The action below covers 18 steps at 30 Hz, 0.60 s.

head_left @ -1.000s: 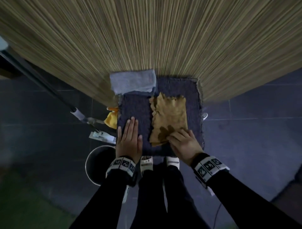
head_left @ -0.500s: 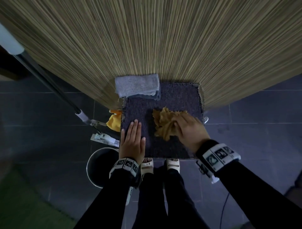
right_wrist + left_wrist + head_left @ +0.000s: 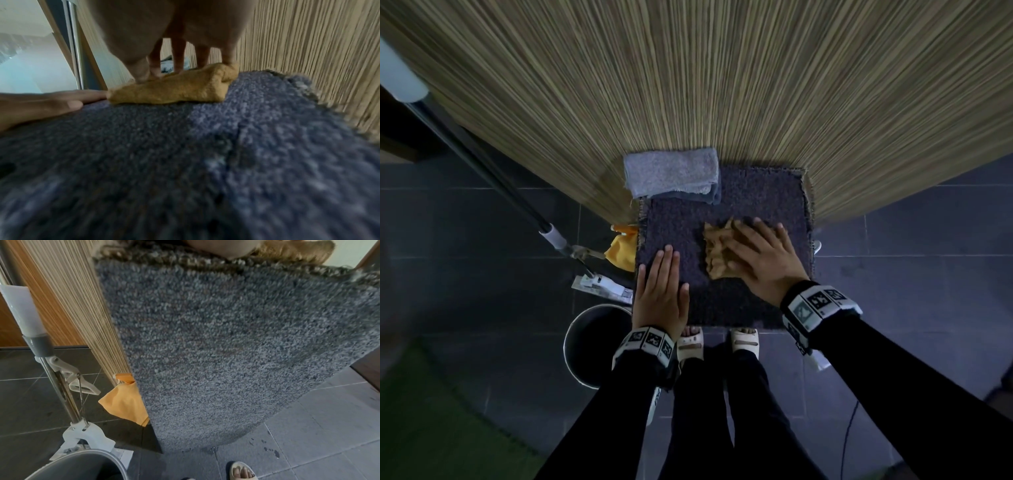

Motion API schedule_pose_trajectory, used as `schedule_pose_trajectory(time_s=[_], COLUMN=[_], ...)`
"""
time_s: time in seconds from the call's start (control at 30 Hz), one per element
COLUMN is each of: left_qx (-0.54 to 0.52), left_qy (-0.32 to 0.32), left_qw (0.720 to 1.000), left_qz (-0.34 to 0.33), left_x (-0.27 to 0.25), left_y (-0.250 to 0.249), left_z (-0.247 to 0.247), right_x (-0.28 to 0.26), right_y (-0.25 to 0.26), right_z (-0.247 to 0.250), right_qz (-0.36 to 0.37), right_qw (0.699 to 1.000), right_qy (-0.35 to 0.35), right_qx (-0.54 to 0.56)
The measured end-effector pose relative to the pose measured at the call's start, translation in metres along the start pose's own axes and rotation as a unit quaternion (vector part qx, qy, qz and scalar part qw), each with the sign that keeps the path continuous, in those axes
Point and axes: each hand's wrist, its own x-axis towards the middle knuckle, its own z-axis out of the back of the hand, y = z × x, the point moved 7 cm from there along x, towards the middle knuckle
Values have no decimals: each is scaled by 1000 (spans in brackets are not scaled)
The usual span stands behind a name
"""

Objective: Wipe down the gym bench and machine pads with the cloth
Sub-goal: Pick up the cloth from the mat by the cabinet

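A: What's the biggest thing in my feed?

B: I see the reeded wall panel (image 3: 722,85) filling the top of the head view, above dark floor tiles (image 3: 928,291). Against it stands the bench pad (image 3: 756,195), covered in dark grey carpet-like pile.

A: And beside the pad?

B: To its left I make out a grey bucket (image 3: 585,342), a mop handle (image 3: 482,171) leaning across, and a yellow rag (image 3: 621,251) hanging at the pad's edge. A folded grey towel (image 3: 671,174) lies on the pad's far left corner.

A: The hands?

B: I see my left hand (image 3: 661,294) lying flat on the pad's near left part, fingers straight and together, holding nothing. My right hand (image 3: 763,263) presses down on the cloth (image 3: 717,251), fingers spread and straight over it.

A: Where's the cloth exactly?

B: The tan cloth is bunched on the pad, right of centre, under my right fingers (image 3: 179,53), just apart from the left hand.
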Motion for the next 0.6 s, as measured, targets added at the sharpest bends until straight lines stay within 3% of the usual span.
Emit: schedule_pose_trajectory(time_s=[0.1, 0.37, 0.6], left_qx=[-2, -5, -7], left_qy=[-2, 13, 50], left_qw=[1000, 1000, 998], left_qz=[2, 9, 28], left_x=[0, 0, 3], left_y=[0, -1, -2], left_z=[1, 2, 2], right_x=[10, 9, -2], right_y=[0, 15, 32], right_z=[-10, -3, -17], right_qz=[-26, 28, 8], right_qw=[999, 998, 997], right_qy=[27, 4, 68], right_qx=[-36, -60, -44])
